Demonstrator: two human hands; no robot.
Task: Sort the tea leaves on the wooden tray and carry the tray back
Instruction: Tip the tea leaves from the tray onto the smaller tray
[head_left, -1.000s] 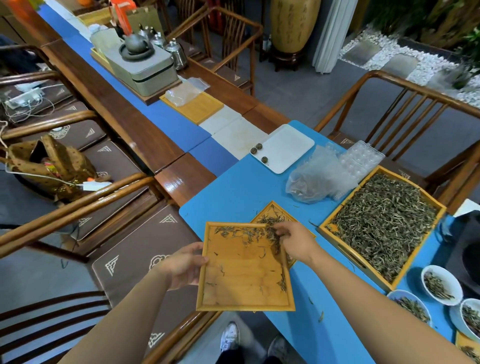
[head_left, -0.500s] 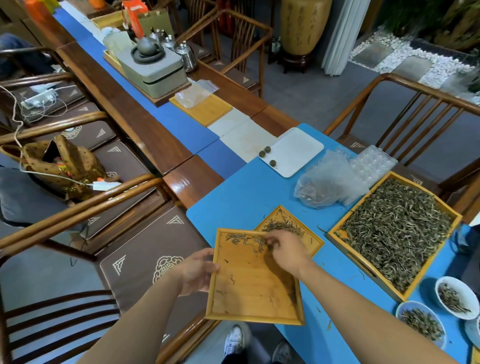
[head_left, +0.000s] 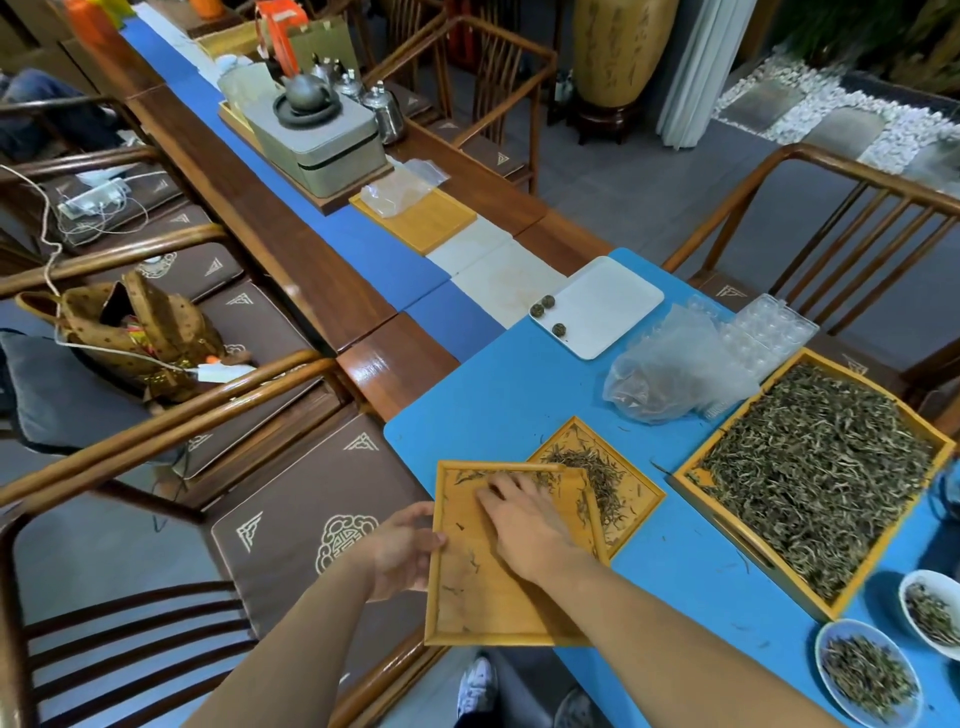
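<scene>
You're pretty deep into the sorting part, I'd say. Your left hand (head_left: 400, 551) grips the left edge of the wooden tray (head_left: 467, 597), fingers curled over its rim, and holds it out past the edge of the blue table (head_left: 498, 384), with its far right corner overlapping the smaller tray (head_left: 631, 480) that sits on the table. Your right hand (head_left: 524, 519) lies flat on the tray's floor, fingers straight and spread, pressing toward the far rim where the last loose tea leaves (head_left: 475, 475) are bunched.

Most of the tray floor looks bare already, just a few stray bits scattered near the middle and the left side. The smaller tray has a decent pile (head_left: 592, 467) in it, so my guess is that's where the leaves are going. Motion blur around your fingertips makes it hard to say if any leaves are under them right now.

What's left, as far as I can judge: clear that strip along the far rim, pick up the stragglers, then the whole carry-back part, which isn't started. The big tray (head_left: 691, 475) of leaves on the right and the 2 bowls (head_left: 826, 675) near it sit apart from both hands.
</scene>
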